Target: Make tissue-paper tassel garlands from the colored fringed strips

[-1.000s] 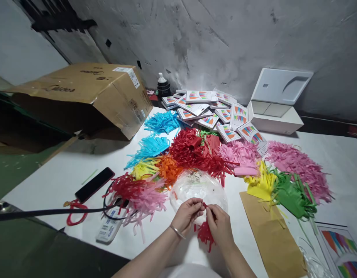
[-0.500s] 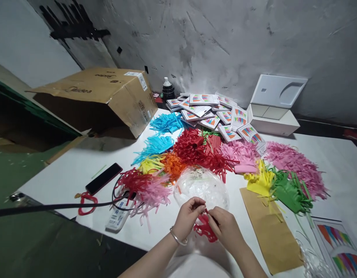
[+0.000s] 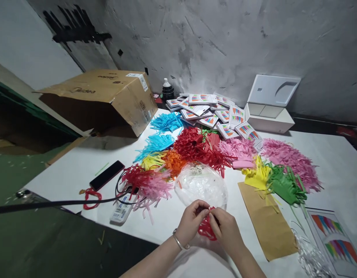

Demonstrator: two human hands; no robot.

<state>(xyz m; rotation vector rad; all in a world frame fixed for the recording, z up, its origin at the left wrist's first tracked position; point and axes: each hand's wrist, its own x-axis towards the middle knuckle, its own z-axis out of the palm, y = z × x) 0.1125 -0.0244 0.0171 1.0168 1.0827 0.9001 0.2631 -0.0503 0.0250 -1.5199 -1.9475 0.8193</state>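
Near the front edge of the white table, my left hand point(image 3: 193, 221) pinches the top of a red paper tassel point(image 3: 206, 230). My right hand point(image 3: 227, 227) meets it there, thumb and fingers pressed together on the same red paper. The tassel's cut strips hang down between both hands; its top is mostly hidden by my fingers. Just beyond lies a clear plastic bag point(image 3: 200, 186) with small scraps in it. Behind that spreads a heap of red fringed paper point(image 3: 192, 144), with an orange fringed bunch point(image 3: 174, 163) to its left.
Pink fringe point(image 3: 291, 162), green fringe point(image 3: 285, 187) and a brown paper sheet point(image 3: 266, 220) lie to the right. Flat printed packs point(image 3: 203, 99) are piled at the back. On the left are a cardboard box point(image 3: 109, 96), a phone point(image 3: 107, 175) and a black cable point(image 3: 65, 203).
Both hands have shifted slightly right and down in the picture, still pinching the red tassel. The view has turned a little; the things on the table look unmoved.
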